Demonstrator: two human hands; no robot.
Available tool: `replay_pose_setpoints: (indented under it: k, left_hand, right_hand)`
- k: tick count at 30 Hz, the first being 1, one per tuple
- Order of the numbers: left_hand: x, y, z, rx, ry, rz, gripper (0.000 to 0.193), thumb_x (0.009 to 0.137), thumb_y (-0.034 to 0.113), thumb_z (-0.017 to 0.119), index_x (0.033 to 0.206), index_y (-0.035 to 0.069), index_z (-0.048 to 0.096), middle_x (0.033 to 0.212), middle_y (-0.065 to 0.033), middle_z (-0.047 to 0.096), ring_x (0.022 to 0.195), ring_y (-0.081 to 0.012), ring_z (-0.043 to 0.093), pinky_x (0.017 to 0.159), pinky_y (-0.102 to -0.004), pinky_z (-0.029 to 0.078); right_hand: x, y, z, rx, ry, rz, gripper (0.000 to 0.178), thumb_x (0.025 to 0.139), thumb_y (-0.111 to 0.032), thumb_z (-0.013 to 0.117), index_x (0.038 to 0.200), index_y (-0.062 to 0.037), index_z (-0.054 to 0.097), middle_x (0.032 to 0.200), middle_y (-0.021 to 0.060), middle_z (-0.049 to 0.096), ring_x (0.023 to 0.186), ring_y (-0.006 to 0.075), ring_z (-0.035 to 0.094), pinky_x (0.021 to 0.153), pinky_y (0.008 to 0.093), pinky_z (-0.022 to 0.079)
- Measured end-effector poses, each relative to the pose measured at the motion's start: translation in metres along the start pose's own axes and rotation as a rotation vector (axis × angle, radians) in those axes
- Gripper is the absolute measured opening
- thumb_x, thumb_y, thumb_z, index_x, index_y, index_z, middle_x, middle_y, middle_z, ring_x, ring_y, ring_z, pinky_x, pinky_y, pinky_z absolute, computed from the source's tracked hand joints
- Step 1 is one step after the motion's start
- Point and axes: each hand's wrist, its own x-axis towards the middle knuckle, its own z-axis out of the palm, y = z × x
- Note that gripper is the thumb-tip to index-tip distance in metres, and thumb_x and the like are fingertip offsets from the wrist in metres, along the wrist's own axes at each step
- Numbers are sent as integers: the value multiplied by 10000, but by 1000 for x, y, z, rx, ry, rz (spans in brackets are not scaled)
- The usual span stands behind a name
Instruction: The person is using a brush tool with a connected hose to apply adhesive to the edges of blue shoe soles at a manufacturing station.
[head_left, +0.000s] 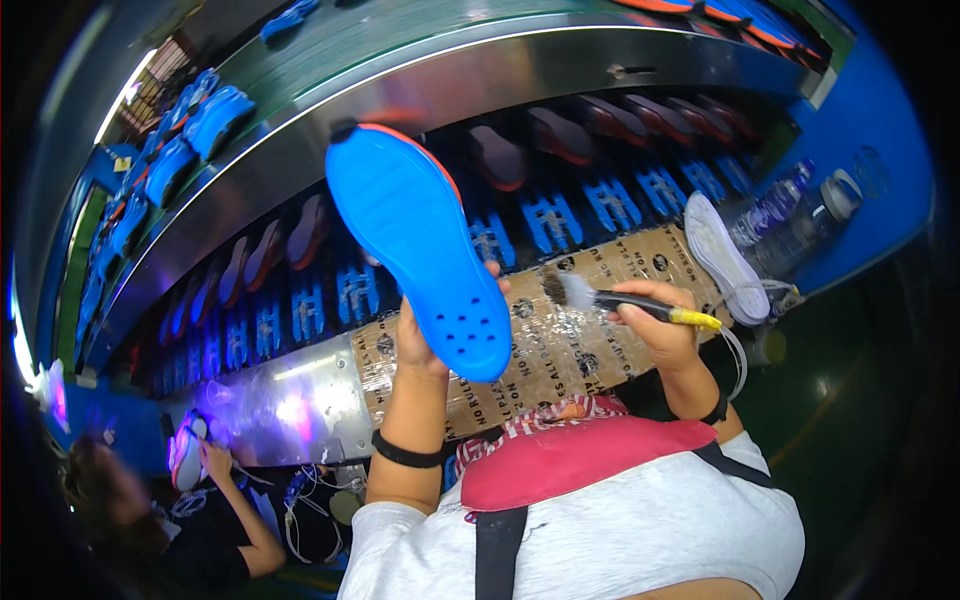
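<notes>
My left hand [416, 338] is closed on a blue shoe sole [415, 225] and holds it up in front of me. The sole has an orange edge on one side and several small dark holes at its heel end. Much of that hand is hidden behind the sole. My right hand [660, 330] grips a brush [625, 300] with a black handle and yellow end. Pale, dark-tipped bristles point left toward the sole, and a gap separates them. From the yellow end hangs a thin white tube [738, 358].
Beneath my hands lies a taped cardboard sheet [400, 385]. Beyond it, dark soles [560, 135] sit above blue holders [550, 222] along a metal-edged conveyor [430, 50]. A white sole [722, 255] and clear bottles [815, 210] stand right. A co-worker's hand [213, 460] holds another sole [186, 455] at left.
</notes>
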Motion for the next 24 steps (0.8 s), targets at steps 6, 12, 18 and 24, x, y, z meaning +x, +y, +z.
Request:
replay_pose_setpoints:
  k: [6,12,18,24]
  left_hand:
    - [-23,-53,-24,111,80,-171,707,870,549,455,1338,27,363,1269,-188,492,1122,-364,521,944,-488,440]
    - [-47,-75,-36,175,295,-175,680,830,469,591,1319,41,391,1253,-152,517,1122,-275,538,958,-429,446]
    - [-44,-64,-42,178,320,-127,678,816,455,620,1298,28,407,1232,-167,530,1078,-275,568,929,-419,475]
    - [-51,-63,-52,186,353,-97,661,818,456,614,1279,19,430,1234,-163,532,1080,-282,566,935,-425,467]
  right_hand:
    - [24,-34,39,-317,-175,-548,229,703,-34,660,924,23,645,727,99,636,601,167,595,546,276,452]
    - [34,-24,71,-557,-89,-907,283,617,6,703,892,-1,635,670,88,572,555,226,546,502,308,442]
    - [26,-20,70,-391,-354,-809,232,638,-74,716,857,-43,648,659,74,576,591,225,573,532,317,458]
    - [22,-6,75,-526,-156,-875,276,637,-37,719,907,-20,662,676,90,594,551,223,563,502,312,449]
